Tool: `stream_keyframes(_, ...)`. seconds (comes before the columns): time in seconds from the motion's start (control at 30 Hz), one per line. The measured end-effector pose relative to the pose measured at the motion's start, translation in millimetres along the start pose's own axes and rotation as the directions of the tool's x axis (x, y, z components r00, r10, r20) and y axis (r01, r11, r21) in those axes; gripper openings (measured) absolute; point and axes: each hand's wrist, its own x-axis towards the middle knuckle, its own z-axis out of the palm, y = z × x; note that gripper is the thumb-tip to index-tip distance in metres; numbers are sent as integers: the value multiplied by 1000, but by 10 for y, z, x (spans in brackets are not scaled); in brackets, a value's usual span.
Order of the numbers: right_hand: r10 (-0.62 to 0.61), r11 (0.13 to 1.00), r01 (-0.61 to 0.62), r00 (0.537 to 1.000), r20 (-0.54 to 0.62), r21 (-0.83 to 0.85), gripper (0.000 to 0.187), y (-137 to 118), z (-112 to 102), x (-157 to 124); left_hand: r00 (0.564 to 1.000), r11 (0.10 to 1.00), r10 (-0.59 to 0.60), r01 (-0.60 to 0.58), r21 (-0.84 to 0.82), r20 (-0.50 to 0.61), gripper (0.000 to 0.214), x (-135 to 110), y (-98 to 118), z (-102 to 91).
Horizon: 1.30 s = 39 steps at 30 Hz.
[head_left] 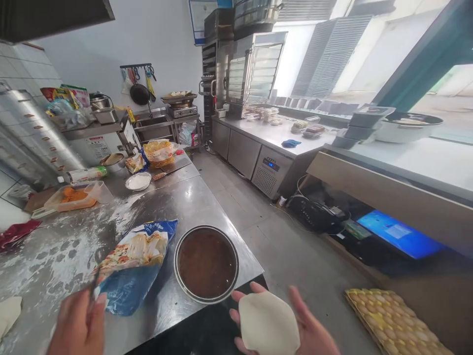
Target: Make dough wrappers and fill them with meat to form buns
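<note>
I've my right hand (310, 323) palm-up, fingers apart, presumably so the dough round (269, 323) lies flat; left hand (79, 320) clamps a spoon-like utensil (99, 256).

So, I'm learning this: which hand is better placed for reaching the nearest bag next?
Probably the left hand: it holds a blurred utensil near that bag; the right hand supports a dough round.

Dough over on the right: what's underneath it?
Under the dough is the right hand, with fingertips and thumb showing past the edges; the middle of the palm is covered.
</note>
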Motion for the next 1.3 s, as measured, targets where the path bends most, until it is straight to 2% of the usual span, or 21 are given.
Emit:
stream_keyframes(0.07, 19, 999, -19, 1000, 3, 26, 46, 79, -94, 126, 963, 965, 261, -260, -16, 71, 42, -172, 386, 53)
stream_keyframes(0.13, -28, 999, 30, 999, -39, 38, 41, 155, -175, 255, 867, 891, 435, -454, 25, 244, 46, -185, 883, 174)
stream_keyframes(0.2, -91, 995, 94, 993, -78, 41, 46, 187, -216, 353, 786, 812, 461, -561, 162, 412, 51, -27, 1415, 322)
stream_keyframes(0.27, -130, 990, 134, 986, -107, 38, 51, 179, -224, 421, 765, 742, 424, -600, 299, 485, 49, 241, 1890, 480)
stream_keyframes(0.33, -139, 989, 145, 982, -125, 34, 54, 166, -225, 472, 753, 695, 415, -624, 357, 510, 46, 512, 2232, 639)
stream_keyframes(0.43, -159, 986, 166, 976, -148, 33, 53, 184, -250, 536, 667, 629, 442, -707, 323, 600, 36, 705, 2424, 819)
stream_keyframes(0.5, -179, 982, 187, 969, -168, 33, 51, 208, -284, 569, 557, 567, 458, -783, 255, 693, 30, 657, 2372, 841)
stream_keyframes(0.6, -208, 974, 220, 960, -190, 45, 49, 211, -338, 592, 372, 479, 455, -868, 130, 809, 30, 486, 2213, 717)
stream_keyframes(0.63, -217, 972, 230, 957, -191, 47, 49, 200, -351, 593, 321, 457, 445, -884, 97, 836, 31, 453, 2185, 660)
stream_keyframes(0.67, -225, 970, 237, 955, -192, 44, 50, 187, -359, 590, 297, 441, 433, -893, 87, 851, 33, 446, 2180, 611)
stream_keyframes(0.7, -230, 970, 241, 954, -194, 34, 51, 173, -362, 586, 311, 435, 421, -894, 111, 852, 35, 466, 2200, 577)
stream_keyframes(0.8, -238, 971, 241, 951, -199, -9, 54, 145, -347, 565, 481, 453, 392, -843, 290, 784, 34, 622, 2350, 602)
stream_keyframes(0.83, -235, 971, 237, 951, -200, -14, 55, 142, -338, 557, 521, 462, 385, -824, 330, 762, 33, 666, 2397, 639)
stream_keyframes(0.87, -227, 973, 230, 953, -202, -10, 55, 142, -331, 549, 533, 465, 378, -816, 342, 757, 32, 689, 2429, 676)
stream_keyframes(0.93, -204, 977, 211, 957, -207, 11, 56, 142, -322, 534, 489, 461, 368, -835, 302, 791, 29, 658, 2434, 717)
stream_keyframes(1.07, -194, 979, 203, 956, -219, 19, 55, 116, -309, 511, 345, 426, 376, -889, 170, 860, 24, 532, 2330, 639)
stream_keyframes(1.1, -196, 979, 204, 956, -220, 15, 54, 105, -303, 507, 337, 412, 395, -896, 163, 855, 26, 545, 2323, 623)
stream_keyframes(1.13, -197, 979, 205, 955, -222, 11, 54, 95, -296, 505, 358, 401, 419, -897, 184, 834, 30, 579, 2331, 625)
stream_keyframes(1.23, -200, 979, 206, 953, -227, 1, 55, 76, -276, 504, 501, 402, 472, -855, 328, 725, 38, 705, 2401, 750)
stream_keyframes(1.27, -201, 978, 206, 952, -231, -1, 55, 76, -274, 506, 522, 406, 479, -845, 349, 706, 39, 719, 2415, 808)
stream_keyframes(1.3, -202, 978, 207, 951, -236, -2, 56, 78, -274, 508, 515, 405, 481, -848, 342, 709, 39, 708, 2415, 856)
